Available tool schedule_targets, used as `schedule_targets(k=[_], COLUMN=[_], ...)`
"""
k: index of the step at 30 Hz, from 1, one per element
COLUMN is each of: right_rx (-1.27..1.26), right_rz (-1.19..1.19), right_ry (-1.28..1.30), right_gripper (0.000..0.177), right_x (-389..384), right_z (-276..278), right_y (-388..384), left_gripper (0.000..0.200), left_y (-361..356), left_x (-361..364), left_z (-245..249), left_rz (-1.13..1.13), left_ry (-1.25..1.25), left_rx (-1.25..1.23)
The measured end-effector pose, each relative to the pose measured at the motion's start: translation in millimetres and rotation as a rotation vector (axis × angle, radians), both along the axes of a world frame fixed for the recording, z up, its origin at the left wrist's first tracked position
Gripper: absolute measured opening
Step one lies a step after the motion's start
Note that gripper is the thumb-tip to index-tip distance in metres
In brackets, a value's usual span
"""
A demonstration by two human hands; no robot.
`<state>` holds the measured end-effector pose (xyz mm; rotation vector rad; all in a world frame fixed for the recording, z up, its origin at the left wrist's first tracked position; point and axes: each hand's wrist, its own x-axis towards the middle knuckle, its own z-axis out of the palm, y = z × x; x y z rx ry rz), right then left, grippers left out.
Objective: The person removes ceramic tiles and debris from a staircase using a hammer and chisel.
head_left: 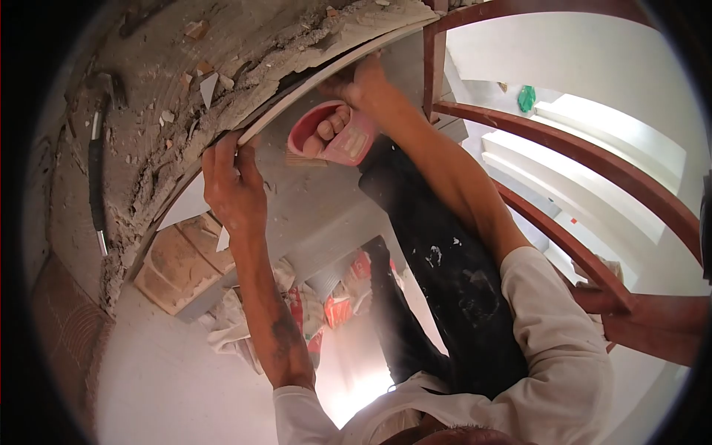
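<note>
A long, thin pale tile strip (pixel 326 74) runs along the edge of a rough mortar bed (pixel 159 141). At its near-left end, my left hand (pixel 236 182) grips the strip's edge, with the fingers curled over it. Farther along, my right hand (pixel 360 83) is at the strip too, its fingers partly hidden and bent against the edge. Just below my right hand is my foot in a pink slipper (pixel 352 144).
A hammer (pixel 96 156) with a dark handle lies on the mortar at the left. Tile shards (pixel 208 89) are scattered near the edge. Dark red metal rails (pixel 549 137) curve along the right. Stacked tiles (pixel 182 263) and crumpled bags (pixel 304 311) are lower down.
</note>
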<state>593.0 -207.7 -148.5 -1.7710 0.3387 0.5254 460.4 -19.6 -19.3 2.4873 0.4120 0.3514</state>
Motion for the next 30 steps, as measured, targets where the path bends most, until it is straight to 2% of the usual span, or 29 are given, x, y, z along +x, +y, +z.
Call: schedule_targets(k=[1,4,5,7,10,13,15,16,17,21,30], right_rx=[-0.176,-0.4,-0.388,-0.271,0.444,0.682,0.704,0.715,0.602,0.631,0.61], right_rz=[0.114,0.32,0.324,0.242,-0.284,-0.438,-0.47,-0.483,-0.44,-0.521,-0.56], right_ry=[-0.094,-0.245,-0.247,-0.181,0.222,0.338,0.351,0.358,0.29,0.321,0.305], right_gripper=[0.055,0.053,0.052,0.051,0.049,0.047,0.045,0.045,0.044,0.044,0.043], right_x=[-0.9,4.5,6.0,6.6,4.8,3.8,8.2,9.5,10.4,14.5,19.7], right_z=[-4.2,-4.8,-2.8,8.6,34.8,59.7,64.7,68.5,66.5,56.4,47.9], right_y=[-0.3,-1.6,-1.7,-1.3,-1.4,2.3,9.7,12.5,19.9,20.7,25.3], left_gripper=[0.018,0.018,0.018,0.018,0.019,0.019,0.018,0.018,0.017,0.02,0.012], left_y=[0.1,0.8,2.7,2.9,3.0,0.6,0.9,0.1,-0.7,-7.7,-7.6], left_x=[-0.5,-1.7,-0.6,-1.0,2.3,5.3,7.7,5.7,4.7,3.4,2.7], left_z=[-0.3,-1.7,-2.2,-3.4,-3.4,0.2,3.9,1.9,0.0,-1.3,-2.0], left_rz=[-0.004,-0.008,-0.005,-0.008,0.004,0.034,0.06,0.034,0.009,0.018,0.029], left_ry=[-0.006,-0.008,-0.002,0.007,0.05,0.192,0.281,0.227,0.169,0.056,0.063], left_rx=[0.004,0.005,-0.002,0.017,0.066,-0.007,-0.109,-0.08,-0.049,-0.023,-0.034])
